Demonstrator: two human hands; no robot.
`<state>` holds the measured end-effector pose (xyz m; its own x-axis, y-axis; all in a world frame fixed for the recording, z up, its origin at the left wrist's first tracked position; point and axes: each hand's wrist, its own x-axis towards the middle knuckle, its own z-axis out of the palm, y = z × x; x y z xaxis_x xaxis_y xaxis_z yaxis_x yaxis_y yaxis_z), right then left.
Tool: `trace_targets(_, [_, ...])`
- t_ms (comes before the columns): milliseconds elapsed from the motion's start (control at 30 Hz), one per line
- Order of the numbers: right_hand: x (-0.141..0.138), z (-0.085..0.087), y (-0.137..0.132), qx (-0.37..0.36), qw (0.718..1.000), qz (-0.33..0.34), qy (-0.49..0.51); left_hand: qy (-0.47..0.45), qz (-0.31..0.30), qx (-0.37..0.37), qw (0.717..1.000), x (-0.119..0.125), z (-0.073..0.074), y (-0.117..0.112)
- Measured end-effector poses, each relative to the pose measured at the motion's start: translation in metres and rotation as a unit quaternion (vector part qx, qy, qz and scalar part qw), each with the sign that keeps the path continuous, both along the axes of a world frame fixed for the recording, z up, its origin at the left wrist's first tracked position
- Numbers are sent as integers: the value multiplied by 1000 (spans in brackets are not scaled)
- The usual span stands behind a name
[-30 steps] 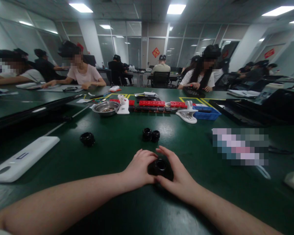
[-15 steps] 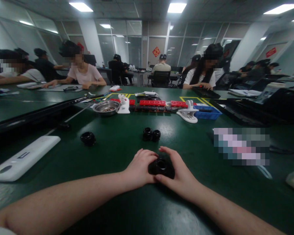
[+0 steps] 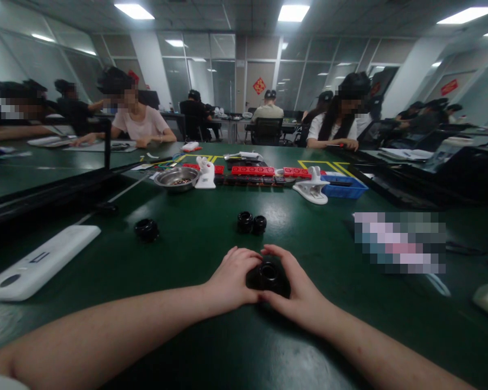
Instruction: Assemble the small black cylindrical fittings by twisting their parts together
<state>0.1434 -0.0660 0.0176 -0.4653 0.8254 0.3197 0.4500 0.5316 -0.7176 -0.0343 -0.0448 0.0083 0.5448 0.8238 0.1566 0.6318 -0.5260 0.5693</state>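
Observation:
Near the front of the green table, a black part with a glossy round hole in its top stands between my two hands. My left hand curves round its left side, thumb in front and fingers behind. From the right, my right hand grips it, the thumb tip close to the left thumb. The part's lower body is partly covered by my fingers. Beyond my hands, two small black ring-shaped parts sit side by side, and a similar black ring lies farther left.
A white flat case lies left, beside a long black frame. At the back are a metal bowl, red strips, a white clamp and a blue tray. Co-workers sit across the table.
My right fingertips and thumb have shifted slightly left around the black part. A dark upright bar now stands at the back left, and the co-worker's hands on the right have moved.

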Motion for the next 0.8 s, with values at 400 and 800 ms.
trace_targets(400, [3, -4, 2, -26, 999, 33, 11, 0, 3, -2, 1000, 1, -2, 1])
trace_targets(800, [0, -2, 2, 9, 1000, -8, 23, 5, 5, -4, 1000, 2, 3, -2])
